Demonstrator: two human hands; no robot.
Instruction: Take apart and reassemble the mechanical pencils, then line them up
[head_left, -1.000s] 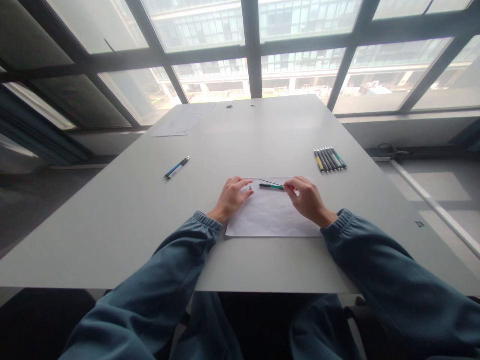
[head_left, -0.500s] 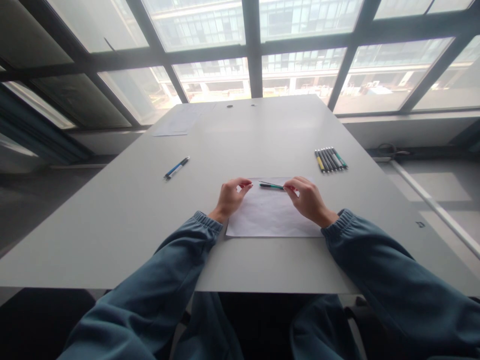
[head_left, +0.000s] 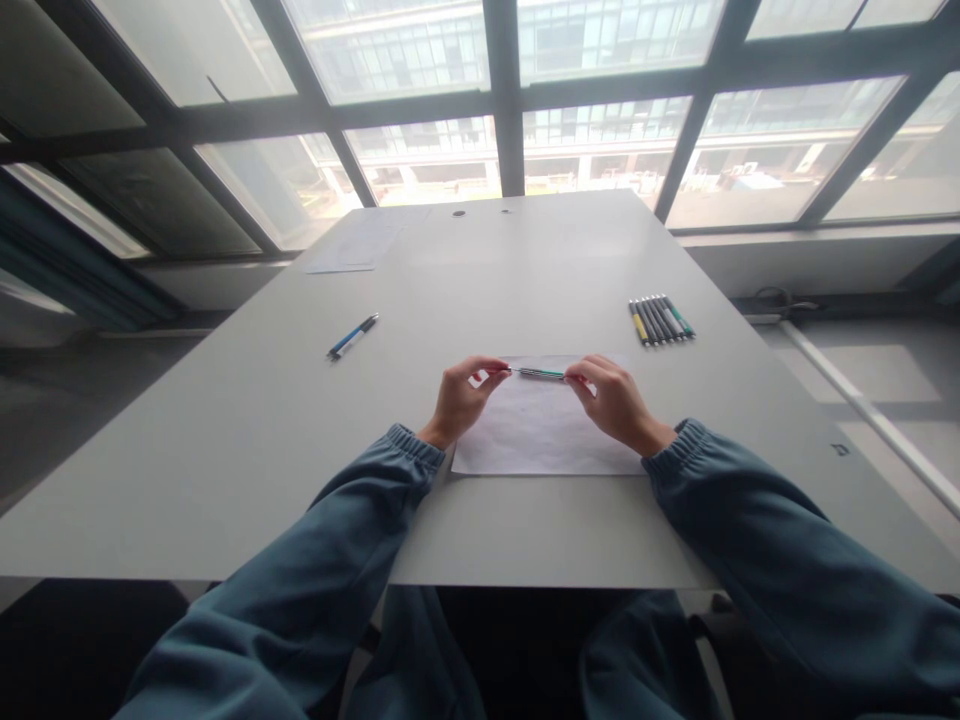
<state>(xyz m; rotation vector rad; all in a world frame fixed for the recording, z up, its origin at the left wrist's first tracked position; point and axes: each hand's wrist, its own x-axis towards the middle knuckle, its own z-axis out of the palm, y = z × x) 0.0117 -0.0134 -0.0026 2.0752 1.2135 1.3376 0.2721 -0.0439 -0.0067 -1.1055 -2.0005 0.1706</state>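
Observation:
A thin dark pen refill [head_left: 534, 376] is pinched at its right end by my right hand [head_left: 616, 398], whose fingers are closed. Its narrow tip points left and reaches the fingertips of my left hand [head_left: 463, 398]. Those fingers are pinched together too, around a piece too small to make out. Behind the refill, and partly overlapped by it, a green and black pen body [head_left: 553, 373] lies on a white sheet of paper [head_left: 541, 430]. Both hands are just above the sheet's far part.
Two pens, one of them blue [head_left: 354, 335], lie together on the white table [head_left: 270, 430] at left. A row of several pens [head_left: 661, 320] is at right. More paper [head_left: 352, 247] lies at the far left. Large windows rise beyond the table.
The gap between refill tip and left fingers has closed, the left hand shifting slightly right. The refill has dropped lower in view, now nearly in line with the pen body.

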